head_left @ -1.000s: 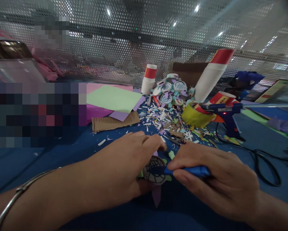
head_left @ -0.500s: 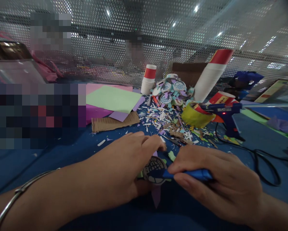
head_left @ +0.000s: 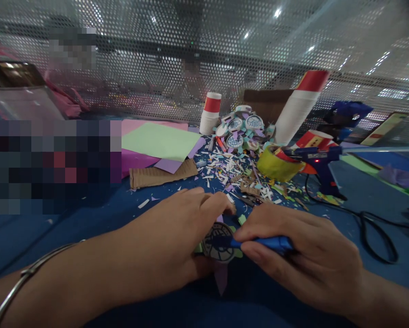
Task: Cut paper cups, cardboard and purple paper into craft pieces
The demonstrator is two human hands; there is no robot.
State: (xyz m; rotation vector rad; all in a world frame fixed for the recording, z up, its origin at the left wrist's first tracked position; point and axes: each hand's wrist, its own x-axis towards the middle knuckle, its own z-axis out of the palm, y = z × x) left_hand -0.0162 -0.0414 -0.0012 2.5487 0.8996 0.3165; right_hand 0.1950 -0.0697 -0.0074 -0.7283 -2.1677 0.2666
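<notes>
My left hand [head_left: 191,228] is closed around the edge of a small round paper craft piece [head_left: 218,252]. Dark lines mark its pale disc, and purple and green paper bits stick out from it, a purple point hanging at the bottom. Between the thumb and fingers of my right hand [head_left: 303,255] is a blue marker [head_left: 273,244], its dark tip over the disc. The left fingers partly hide the piece's left side.
Beyond my hands lie paper scraps [head_left: 221,168], corrugated cardboard [head_left: 163,174] and coloured sheets [head_left: 163,141]. Similar round pieces [head_left: 254,122] are piled between paper cup stacks [head_left: 210,114]. At right are yellow tape [head_left: 279,166], a glue gun [head_left: 322,159] and its black cord [head_left: 368,228].
My right hand has shifted slightly left and up with the marker, whose tip now sits higher on the disc. The left hand keeps its hold almost unmoved.
</notes>
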